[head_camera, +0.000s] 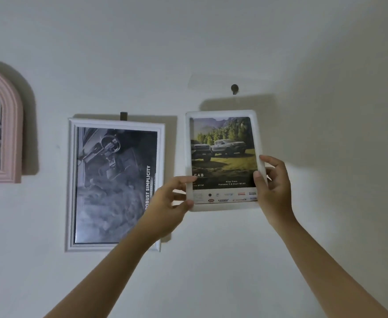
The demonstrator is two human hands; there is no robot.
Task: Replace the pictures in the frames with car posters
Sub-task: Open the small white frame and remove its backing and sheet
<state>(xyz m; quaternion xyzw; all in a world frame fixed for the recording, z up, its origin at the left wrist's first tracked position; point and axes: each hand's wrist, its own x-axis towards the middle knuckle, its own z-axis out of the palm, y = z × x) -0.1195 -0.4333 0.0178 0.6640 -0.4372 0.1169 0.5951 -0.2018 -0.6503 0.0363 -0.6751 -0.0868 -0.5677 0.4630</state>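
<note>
White plastic frames the truck poster [222, 157] I hold up against a pale wall [211, 42], both arms raised. My left hand [167, 207] pinches the lower left edge of this small white frame [256, 136], thumb on the front near the corner and fingers curled behind it. My right hand [273, 187] grips the lower right edge, thumb pressed on the front border and fingers wrapped around the side and back. The frame stands upright and sits just below a dark wall hook [234, 88]; I cannot tell whether its back touches the wall. Its poster shows two pickup trucks on grass before a forest and mountains, with a dark text band and a row of small logos underneath.

To the left, near my left hand, a larger white frame [71, 184] hangs from a dark hanger [123, 116] at its top edge. It carries a black-and-white car interior poster [117, 184] turned sideways, with the words "ROBUST SIMPLICITY" running up its right side. My left forearm crosses its lower right corner. Further left, at the picture's edge, hangs a pink arched frame [13, 125], only partly in view, holding a greyish picture too dim to read.
</note>
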